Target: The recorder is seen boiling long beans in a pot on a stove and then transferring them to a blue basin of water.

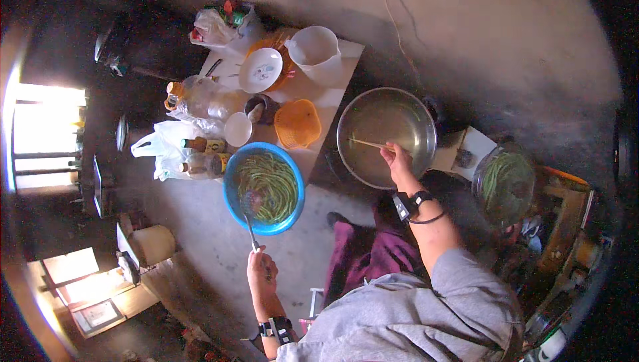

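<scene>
My left hand [263, 268] grips the handle of a strainer ladle [251, 232]. Its head rests in a blue plastic basin [229, 207] among long green beans [272, 187] that lie coiled inside. Wooden chopsticks [367, 143] are held in my right hand [398, 161] above a wide metal pot [342, 162] of cloudy liquid. Their tips point left, and whether they touch the liquid I cannot tell. To the right of the pot, more long green vegetables [501, 182] fill a clear bowl or bag.
A white-topped table [344, 70] bears an orange basket [298, 123], a white bowl [261, 70], a white pitcher [319, 50] and glass bottles [202, 164]. Beside the bottles sits a white plastic bag [167, 144]. A wooden cabinet [561, 222] stands at the right, and a power cord [397, 25] hangs on the wall.
</scene>
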The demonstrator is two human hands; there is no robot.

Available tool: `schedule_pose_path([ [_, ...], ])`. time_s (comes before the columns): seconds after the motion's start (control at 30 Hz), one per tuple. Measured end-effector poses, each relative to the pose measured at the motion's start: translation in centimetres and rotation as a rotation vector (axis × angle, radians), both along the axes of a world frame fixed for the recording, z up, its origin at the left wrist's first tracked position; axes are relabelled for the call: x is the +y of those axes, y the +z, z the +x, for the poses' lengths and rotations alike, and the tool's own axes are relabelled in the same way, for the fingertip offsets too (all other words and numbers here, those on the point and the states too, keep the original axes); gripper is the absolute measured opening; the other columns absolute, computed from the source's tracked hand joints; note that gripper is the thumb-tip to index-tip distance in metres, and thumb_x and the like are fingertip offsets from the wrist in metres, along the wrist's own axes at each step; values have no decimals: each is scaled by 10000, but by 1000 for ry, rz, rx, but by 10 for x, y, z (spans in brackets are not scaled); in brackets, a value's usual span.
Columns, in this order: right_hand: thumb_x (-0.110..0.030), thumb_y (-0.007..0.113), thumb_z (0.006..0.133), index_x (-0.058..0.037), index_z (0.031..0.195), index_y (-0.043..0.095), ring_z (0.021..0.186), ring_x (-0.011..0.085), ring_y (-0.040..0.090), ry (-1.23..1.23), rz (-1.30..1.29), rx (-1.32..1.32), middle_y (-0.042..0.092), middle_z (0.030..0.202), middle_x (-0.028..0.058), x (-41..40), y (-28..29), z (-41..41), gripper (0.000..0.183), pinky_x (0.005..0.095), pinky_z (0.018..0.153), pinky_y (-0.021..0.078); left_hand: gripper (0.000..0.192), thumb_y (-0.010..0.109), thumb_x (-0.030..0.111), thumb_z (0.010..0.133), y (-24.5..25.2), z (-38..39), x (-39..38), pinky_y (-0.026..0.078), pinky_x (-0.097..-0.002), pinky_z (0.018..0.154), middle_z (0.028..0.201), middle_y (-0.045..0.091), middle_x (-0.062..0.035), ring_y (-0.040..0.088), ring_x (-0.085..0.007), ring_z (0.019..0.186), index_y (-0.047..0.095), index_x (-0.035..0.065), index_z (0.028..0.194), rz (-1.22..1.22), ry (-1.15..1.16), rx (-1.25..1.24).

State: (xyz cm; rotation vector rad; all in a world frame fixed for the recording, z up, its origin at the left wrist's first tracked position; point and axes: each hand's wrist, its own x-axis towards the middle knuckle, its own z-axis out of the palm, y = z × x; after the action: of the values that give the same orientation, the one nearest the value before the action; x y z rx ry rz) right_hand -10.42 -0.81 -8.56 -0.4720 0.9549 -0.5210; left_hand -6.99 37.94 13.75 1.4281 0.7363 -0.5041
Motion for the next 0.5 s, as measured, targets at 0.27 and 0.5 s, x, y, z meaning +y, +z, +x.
schedule_pose_path([
  [0.27,-155,547,867,23,959,570,795,220,631,-72,21,-90,615,924,132,-26,1,-47,202,282,754,545,235,489,225,892,-2,5,16,261,-227,362,533,356,47,315,-68,399,502,36,1030,-79,-69,-43],
  [0.5,-225,547,881,-1,978,576,850,198,622,-59,-142,-124,617,960,100,-41,48,-76,245,283,791,529,218,453,206,897,25,15,7,201,-186,311,600,409,17,307,-50,374,483,43,1039,-104,-337,-115],
])
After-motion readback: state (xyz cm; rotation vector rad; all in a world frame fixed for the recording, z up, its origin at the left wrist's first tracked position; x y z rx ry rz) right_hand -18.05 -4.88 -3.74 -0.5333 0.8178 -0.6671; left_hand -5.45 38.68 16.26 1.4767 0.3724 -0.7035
